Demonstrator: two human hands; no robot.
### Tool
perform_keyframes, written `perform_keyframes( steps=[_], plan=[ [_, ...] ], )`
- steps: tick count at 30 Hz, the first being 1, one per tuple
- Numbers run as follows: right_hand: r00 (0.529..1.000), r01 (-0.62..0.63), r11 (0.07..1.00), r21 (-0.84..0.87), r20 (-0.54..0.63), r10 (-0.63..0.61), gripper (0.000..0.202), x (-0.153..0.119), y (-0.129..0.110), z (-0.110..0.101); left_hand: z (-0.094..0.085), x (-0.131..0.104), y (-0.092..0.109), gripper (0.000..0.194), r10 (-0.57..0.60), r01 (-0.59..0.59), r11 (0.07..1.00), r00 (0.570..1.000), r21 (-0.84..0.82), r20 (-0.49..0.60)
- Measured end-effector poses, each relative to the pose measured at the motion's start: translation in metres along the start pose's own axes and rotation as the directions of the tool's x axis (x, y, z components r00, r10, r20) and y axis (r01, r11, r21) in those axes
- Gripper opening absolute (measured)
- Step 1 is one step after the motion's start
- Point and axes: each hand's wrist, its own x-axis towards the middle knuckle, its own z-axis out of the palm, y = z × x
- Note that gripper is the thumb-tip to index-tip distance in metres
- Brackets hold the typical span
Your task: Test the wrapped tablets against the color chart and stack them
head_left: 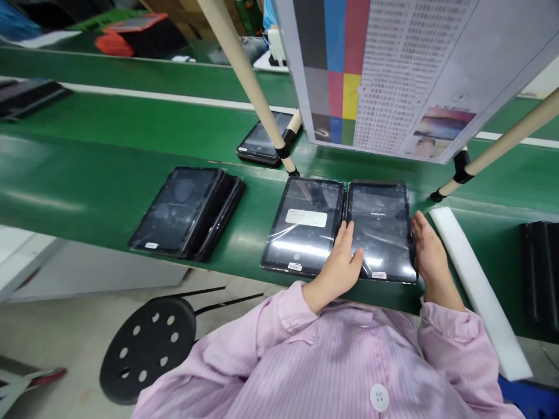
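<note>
Two tablets in clear film lie side by side in front of me. The right tablet (379, 233) has a dark screen with a small line of text and a loading ring. The left tablet (303, 233) shows a white dialog box. My left hand (337, 265) rests where the two tablets meet, fingers stretched out and the thumb over the right tablet. Along the right tablet's outer edge lies my right hand (430, 256), its fingers straight and touching the side. Both hands are open, one at each side of that tablet.
A stack of tablets (177, 212) sits to the left, another tablet (262, 139) behind. A printed chart board (393, 75) on beige tubes (244, 64) overhangs the green bench (78, 180). A white foam strip (478, 285) lies right, near dark devices (541, 273). A black stool (148, 343) stands below.
</note>
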Motion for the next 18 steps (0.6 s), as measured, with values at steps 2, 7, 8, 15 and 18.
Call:
perform_keyframes(
  steps=[2, 7, 8, 15, 18],
  plan=[
    [0.999, -0.05, 0.997, 0.062, -0.011, 0.05, 0.078, 0.007, 0.001, 0.005, 0.009, 0.011, 0.004, 0.069, -0.037, 0.035, 0.998, 0.998, -0.043, -0.046],
    [0.998, -0.057, 0.994, 0.092, -0.022, 0.059, 0.072, 0.019, -0.014, -0.004, 0.021, 0.02, 0.025, 0.067, -0.01, 0.01, 0.997, 1.0, -0.081, -0.006],
    [0.997, -0.058, 0.993, 0.105, -0.035, 0.062, 0.072, 0.019, -0.019, -0.008, 0.021, 0.018, 0.029, 0.066, -0.006, 0.006, 0.996, 1.0, -0.088, 0.007],
    [0.996, 0.066, 0.984, 0.164, -0.07, -0.055, 0.057, -0.031, -0.074, 0.022, -0.034, -0.023, 0.033, 0.052, 0.148, -0.15, 0.986, 0.989, -0.074, -0.026],
    [0.994, 0.11, 0.986, 0.125, 0.01, -0.112, 0.059, -0.054, -0.086, 0.077, -0.088, -0.036, 0.018, 0.047, 0.172, -0.174, 0.985, 0.979, -0.013, -0.113]
  ],
)
